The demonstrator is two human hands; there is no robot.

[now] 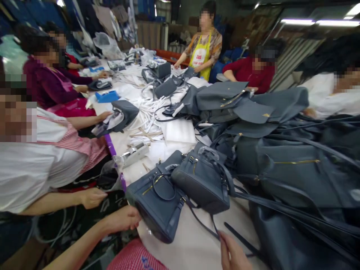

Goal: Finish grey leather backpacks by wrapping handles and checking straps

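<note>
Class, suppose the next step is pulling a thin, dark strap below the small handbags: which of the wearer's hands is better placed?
Probably the right hand: its fingers are right at the thin, dark grey, leather-looking strap. The left hand is farther off, beside a dark grey, boxy handbag.

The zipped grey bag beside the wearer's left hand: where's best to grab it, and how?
Take the bag by its left edge, from the left, perhaps: that edge seems to overhang the table, while a second bag crowds its right side.

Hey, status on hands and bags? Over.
Left hand beside a dark handbag. Right hand at a thin strap. Second handbag crowding the first; more bags piled right.
</note>
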